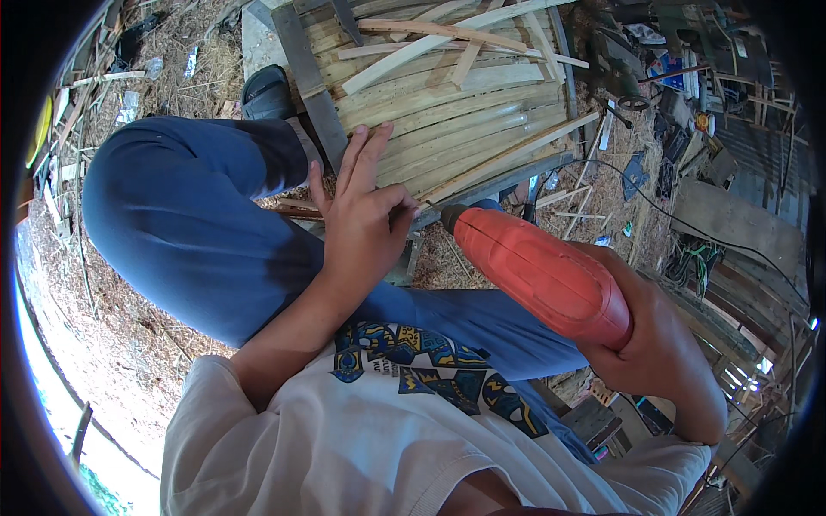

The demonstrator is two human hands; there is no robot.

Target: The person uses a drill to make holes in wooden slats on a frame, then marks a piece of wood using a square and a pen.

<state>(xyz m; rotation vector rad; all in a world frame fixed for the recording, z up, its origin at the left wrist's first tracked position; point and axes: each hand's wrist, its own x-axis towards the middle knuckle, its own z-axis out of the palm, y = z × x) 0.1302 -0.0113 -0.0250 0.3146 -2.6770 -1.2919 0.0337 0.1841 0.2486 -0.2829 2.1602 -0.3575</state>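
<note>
My right hand (pixel 641 331) is wrapped around the rear of a red power drill (pixel 542 273), whose dark chuck (pixel 451 217) points to the upper left. Just off the chuck, my left hand (pixel 363 206) pinches thumb and index finger together at the near corner of a slatted wooden platform (pixel 508 142). Its other fingers are stretched out over the platform's edge beam. Whatever the pinch holds is too small to make out. A long thin wooden strip (pixel 508 156) lies across the slats, with one end beside the pinching fingertips.
Several loose wooden strips (pixel 430 50) lie crossed on the platform's far part. A black cable (pixel 680 215) curves along the right. Wood scraps and litter cover the straw-strewn ground (pixel 206 90). My bent left leg (pixel 189 215) and a dark sandal (pixel 268 93) are beside the platform.
</note>
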